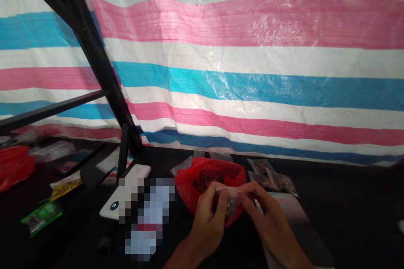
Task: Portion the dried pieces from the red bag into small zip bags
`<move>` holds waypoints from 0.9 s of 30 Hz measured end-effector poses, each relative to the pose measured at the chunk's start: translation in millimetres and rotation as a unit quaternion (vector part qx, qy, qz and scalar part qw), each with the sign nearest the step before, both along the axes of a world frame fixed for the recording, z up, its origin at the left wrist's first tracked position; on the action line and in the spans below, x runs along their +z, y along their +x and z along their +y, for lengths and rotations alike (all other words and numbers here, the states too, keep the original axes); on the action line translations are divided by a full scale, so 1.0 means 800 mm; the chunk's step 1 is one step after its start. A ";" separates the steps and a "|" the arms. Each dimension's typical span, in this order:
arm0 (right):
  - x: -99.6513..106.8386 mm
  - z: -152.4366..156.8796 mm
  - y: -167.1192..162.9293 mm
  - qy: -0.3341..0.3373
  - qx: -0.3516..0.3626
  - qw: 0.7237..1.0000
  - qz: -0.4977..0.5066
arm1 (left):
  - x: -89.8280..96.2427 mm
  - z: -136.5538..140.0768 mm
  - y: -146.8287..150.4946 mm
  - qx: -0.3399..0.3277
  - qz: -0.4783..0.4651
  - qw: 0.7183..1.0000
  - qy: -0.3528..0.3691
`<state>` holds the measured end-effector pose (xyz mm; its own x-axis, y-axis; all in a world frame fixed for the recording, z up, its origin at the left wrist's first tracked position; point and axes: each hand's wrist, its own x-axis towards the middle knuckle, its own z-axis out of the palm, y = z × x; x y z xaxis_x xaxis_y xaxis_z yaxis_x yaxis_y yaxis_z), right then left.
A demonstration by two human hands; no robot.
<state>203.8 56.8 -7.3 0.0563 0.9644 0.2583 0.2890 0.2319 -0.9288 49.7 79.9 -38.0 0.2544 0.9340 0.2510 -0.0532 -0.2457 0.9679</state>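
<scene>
Between both hands is a small clear zip bag (pixel 232 201) with some dark bits inside. The thumb and fingers of my left hand (pixel 210 218) pinch the left part of its top edge. At the right end of that edge, my right hand (pixel 267 214) pinches with thumb and fingertips. Just behind the hands stands an open red plastic bag (pixel 187 189), holding loose dark reddish-brown pieces. Several filled clear bags (pixel 271 178) lie behind my right hand. A flat silver-grey panel (pixel 292 214) lies partly under my right forearm.
Left of the red bag lie a white device with a small round display (pixel 139 174) and a pixelated pale object (pixel 153 214). Farther left are a green packet (pixel 42 217), a yellow packet (pixel 66 185) and another red bag (pixel 14 168). A black metal frame (pixel 94 59) stands before striped sheeting (pixel 252 59).
</scene>
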 end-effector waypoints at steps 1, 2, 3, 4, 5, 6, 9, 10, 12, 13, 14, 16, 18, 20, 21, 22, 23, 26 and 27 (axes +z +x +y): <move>0.000 0.000 -0.001 -0.005 0.004 1.000 -0.006 | -0.001 0.000 0.000 0.006 0.005 1.000 0.005; 0.000 0.000 -0.002 -0.009 0.006 1.000 -0.012 | -0.002 0.001 -0.001 0.008 0.012 1.000 0.010; 0.000 -0.001 -0.003 -0.010 0.004 1.000 -0.017 | -0.003 0.001 -0.001 0.007 0.020 1.000 0.016; 0.000 -0.001 -0.003 -0.007 0.001 1.000 -0.021 | -0.004 0.000 -0.002 0.007 0.028 0.999 0.023; 0.000 -0.001 -0.004 -0.001 -0.003 1.000 -0.026 | -0.004 0.000 -0.003 0.007 0.037 0.999 0.035; -0.001 -0.002 -0.005 0.009 -0.009 0.999 -0.031 | -0.004 -0.001 -0.004 0.008 0.049 0.997 0.054; 0.000 -0.002 -0.005 0.056 -0.027 0.997 -0.041 | -0.002 -0.003 -0.006 0.023 0.093 0.988 0.122; 0.001 -0.003 -0.005 0.071 -0.031 0.996 -0.045 | -0.002 -0.003 -0.006 0.033 0.100 0.986 0.130; 0.003 -0.003 -0.006 0.082 -0.031 0.995 -0.051 | -0.002 -0.004 -0.004 0.060 0.087 0.989 0.107; 0.004 -0.003 -0.007 0.078 -0.031 0.995 -0.051 | -0.003 -0.003 -0.002 0.070 0.070 0.992 0.084; 0.004 -0.003 -0.007 0.069 -0.031 0.996 -0.051 | -0.003 -0.003 -0.001 0.074 0.053 0.994 0.062; 0.004 -0.004 -0.008 0.047 -0.031 0.997 -0.044 | -0.005 -0.003 0.001 0.066 0.033 0.997 0.038; 0.002 -0.003 -0.008 0.029 -0.033 0.998 -0.038 | -0.006 -0.004 0.002 0.044 0.039 0.998 0.039; 0.001 -0.002 -0.007 0.025 -0.041 0.998 -0.036 | -0.007 -0.005 0.002 0.018 0.059 0.997 0.048; 0.000 -0.002 -0.007 0.030 -0.047 0.998 -0.038 | -0.007 -0.006 0.002 0.007 0.068 0.996 0.050; 0.001 -0.002 -0.007 0.036 -0.054 0.997 -0.041 | -0.007 -0.007 0.001 -0.004 0.072 0.996 0.050; 0.002 -0.002 -0.006 0.046 -0.059 0.996 -0.045 | -0.007 -0.007 0.002 -0.010 0.070 0.996 0.048; 0.006 -0.003 -0.008 0.071 -0.057 0.994 -0.060 | -0.008 -0.006 0.003 -0.004 0.042 0.998 0.038; 0.007 -0.003 -0.009 0.073 -0.049 0.994 -0.063 | -0.008 -0.005 0.003 -0.001 0.033 0.999 0.037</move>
<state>196.5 54.4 -1.4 0.1061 0.9073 0.4068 0.4287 0.3274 -0.8421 52.1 75.8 -44.6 0.2753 0.9126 0.3022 0.0095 -0.3169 0.9484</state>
